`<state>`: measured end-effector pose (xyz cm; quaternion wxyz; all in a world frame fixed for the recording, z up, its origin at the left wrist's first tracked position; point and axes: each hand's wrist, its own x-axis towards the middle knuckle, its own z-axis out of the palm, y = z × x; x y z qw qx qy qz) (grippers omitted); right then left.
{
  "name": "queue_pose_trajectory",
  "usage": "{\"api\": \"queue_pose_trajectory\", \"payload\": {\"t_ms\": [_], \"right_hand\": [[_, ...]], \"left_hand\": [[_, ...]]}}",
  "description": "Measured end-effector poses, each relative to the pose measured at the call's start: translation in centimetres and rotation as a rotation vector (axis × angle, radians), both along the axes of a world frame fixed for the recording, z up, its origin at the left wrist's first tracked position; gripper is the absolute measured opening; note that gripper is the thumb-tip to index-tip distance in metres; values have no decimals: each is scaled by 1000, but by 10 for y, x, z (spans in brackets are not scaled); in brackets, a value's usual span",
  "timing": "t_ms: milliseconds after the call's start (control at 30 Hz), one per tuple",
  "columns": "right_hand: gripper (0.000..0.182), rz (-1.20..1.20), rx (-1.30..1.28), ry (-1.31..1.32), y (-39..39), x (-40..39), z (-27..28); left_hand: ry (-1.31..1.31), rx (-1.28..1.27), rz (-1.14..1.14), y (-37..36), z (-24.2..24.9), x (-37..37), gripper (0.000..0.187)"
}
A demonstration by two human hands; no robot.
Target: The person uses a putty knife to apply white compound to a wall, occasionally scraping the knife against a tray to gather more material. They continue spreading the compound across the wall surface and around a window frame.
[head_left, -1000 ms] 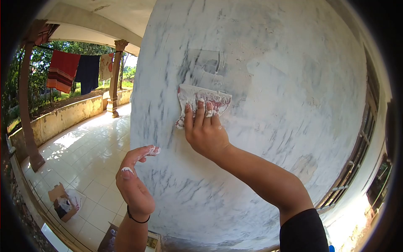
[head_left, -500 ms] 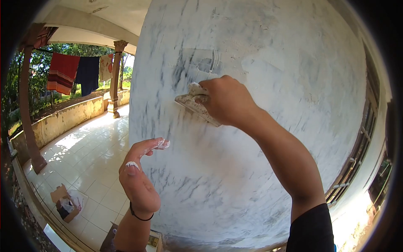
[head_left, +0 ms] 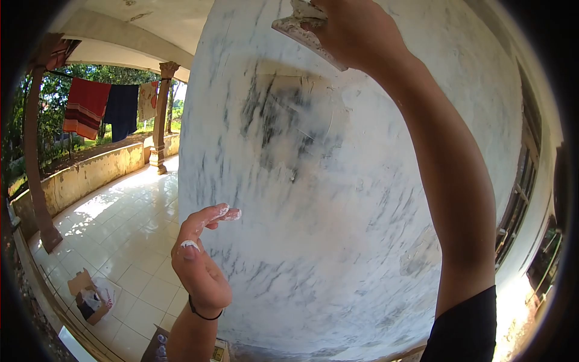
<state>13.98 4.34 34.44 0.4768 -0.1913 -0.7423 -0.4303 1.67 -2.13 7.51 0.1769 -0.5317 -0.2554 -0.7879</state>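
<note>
My right hand [head_left: 365, 37] is wrapped round a putty-crusted plastering trowel [head_left: 300, 31], high up at the top edge of the view. The trowel's long edge lies at or very near the wall [head_left: 344, 223], which is coated in streaky white and grey putty. Below the trowel, a dark grey patch [head_left: 289, 120] shows through, with thin scrape lines in it. My left hand [head_left: 202, 265] is raised at the lower left in front of the wall, fingers bent and apart, holding nothing. White putty sticks to its fingertips and thumb; a black band circles the wrist.
Left of the wall lies a tiled porch floor [head_left: 136, 241] with an opened cardboard box [head_left: 90, 295] on it. Cloths [head_left: 87, 108] hang on a line between brown pillars [head_left: 158, 127]. A barred window [head_left: 518, 199] is set at the wall's right.
My right hand has moved the trowel upward along the wall, uncovering the dark patch and smearing its earlier square marks. My left hand has barely moved.
</note>
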Motion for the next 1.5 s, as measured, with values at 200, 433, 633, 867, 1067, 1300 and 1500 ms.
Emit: {"api": "queue_pose_trajectory", "payload": {"t_ms": [200, 433, 633, 867, 1067, 1300, 1500], "right_hand": [[26, -276, 261, -195, 62, -31, -122], [32, -141, 369, -338, 57, -23, -263], [32, 298, -180, -375, 17, 42, -267], [15, 789, -1352, 249, 40, 171, -265], [16, 691, -1628, 751, 52, 335, -340], [17, 787, -1523, 1628, -10, 556, -466], [18, 555, -1016, 2327, -115, 689, -554]], "left_hand": [[-39, 52, 3, 4, -10, -3, 52], [7, 15, -39, 1, -20, -8, 55], [-44, 105, -150, -7, -26, 20, 52], [2, -112, -189, 9, -41, 77, 51], [64, -416, -383, 63, -85, 213, 49], [408, -781, -783, 118, -170, 432, 44], [586, -1218, -1120, 123, -221, 614, 38]]}}
